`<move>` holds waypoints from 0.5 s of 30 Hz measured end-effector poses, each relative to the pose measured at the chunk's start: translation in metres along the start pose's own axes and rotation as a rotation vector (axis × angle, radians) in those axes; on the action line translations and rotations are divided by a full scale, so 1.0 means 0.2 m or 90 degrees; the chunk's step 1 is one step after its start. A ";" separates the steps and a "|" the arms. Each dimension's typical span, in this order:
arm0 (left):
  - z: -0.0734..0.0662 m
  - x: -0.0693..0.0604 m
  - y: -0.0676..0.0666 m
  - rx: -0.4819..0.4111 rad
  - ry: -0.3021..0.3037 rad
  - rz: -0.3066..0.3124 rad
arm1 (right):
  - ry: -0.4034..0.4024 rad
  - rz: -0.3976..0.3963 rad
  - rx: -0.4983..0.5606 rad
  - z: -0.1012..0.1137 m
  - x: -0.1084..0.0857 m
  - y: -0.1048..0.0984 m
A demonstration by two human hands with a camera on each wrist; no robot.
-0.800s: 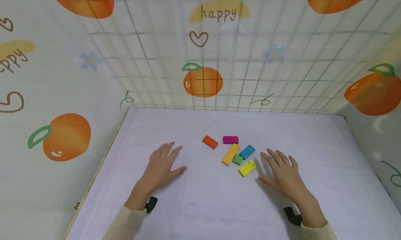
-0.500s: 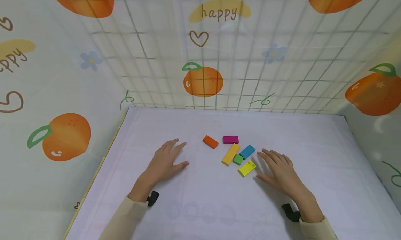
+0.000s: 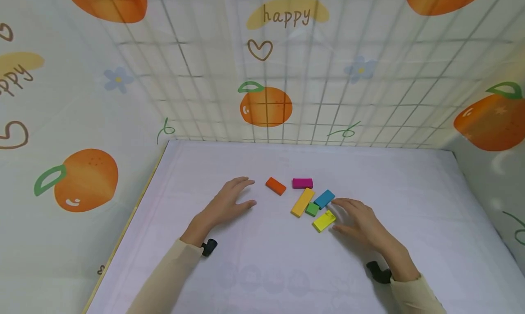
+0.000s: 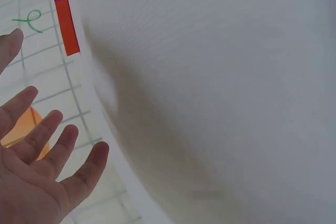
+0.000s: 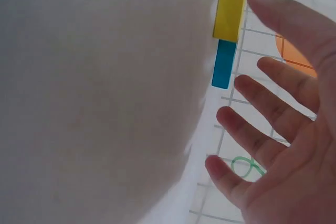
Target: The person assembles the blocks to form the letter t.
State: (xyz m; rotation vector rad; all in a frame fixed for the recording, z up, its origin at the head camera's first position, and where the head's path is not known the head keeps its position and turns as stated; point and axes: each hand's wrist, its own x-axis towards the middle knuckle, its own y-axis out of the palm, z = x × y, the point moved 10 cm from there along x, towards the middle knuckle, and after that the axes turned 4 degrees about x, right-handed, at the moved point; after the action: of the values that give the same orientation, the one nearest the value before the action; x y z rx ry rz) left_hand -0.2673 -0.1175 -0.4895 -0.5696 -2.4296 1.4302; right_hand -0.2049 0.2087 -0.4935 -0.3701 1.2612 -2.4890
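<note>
Several coloured blocks lie on the white tabletop in the head view. The orange block [image 3: 275, 186] is at the left and the magenta block [image 3: 302, 183] at the back. A longer amber block [image 3: 302, 203] slants beside the small green block [image 3: 312, 209] and the blue block [image 3: 324, 199]. Nearest the front is the yellow block [image 3: 324, 221]. My left hand [image 3: 231, 200], fingers spread, hovers left of the orange block and holds nothing. My right hand [image 3: 361, 220] is just right of the yellow and blue blocks, thumb and fingers apart; whether a fingertip touches either is unclear.
The white table [image 3: 262, 259] ends at a printed cloth [image 3: 197, 100] hanging behind and at both sides. Black wrist cameras sit at each wrist, the left camera [image 3: 209, 247] and the right camera [image 3: 379, 272].
My left hand has moved right and forward, closer to the orange block. The right hand has shifted slightly left toward the yellow and blue blocks. The blocks stay in place.
</note>
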 end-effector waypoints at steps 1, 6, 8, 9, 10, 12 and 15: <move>0.00 0.02 0.01 -0.010 0.002 0.002 | 0.004 0.005 0.012 0.00 0.01 0.00; 0.00 0.10 0.01 -0.055 0.012 0.001 | 0.007 0.017 0.068 -0.01 0.03 0.02; 0.00 0.13 0.02 -0.081 0.007 0.005 | -0.004 0.018 0.083 -0.01 0.04 0.02; 0.00 0.14 0.02 -0.094 0.005 0.008 | -0.010 0.019 0.092 -0.01 0.04 0.02; 0.00 0.16 0.03 -0.106 0.001 0.013 | -0.015 0.020 0.100 -0.01 0.04 0.02; 0.01 0.19 0.04 -0.122 -0.005 0.025 | -0.026 0.025 0.109 -0.01 0.05 0.03; 0.02 0.24 0.07 -0.135 -0.010 0.047 | -0.028 0.042 0.129 -0.02 0.06 0.04</move>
State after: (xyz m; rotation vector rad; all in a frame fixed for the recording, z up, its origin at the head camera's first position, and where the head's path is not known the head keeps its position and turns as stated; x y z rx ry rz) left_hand -0.3085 -0.0915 -0.5027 -0.7030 -2.6161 1.2154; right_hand -0.2161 0.2017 -0.5008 -0.3253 0.9774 -2.5080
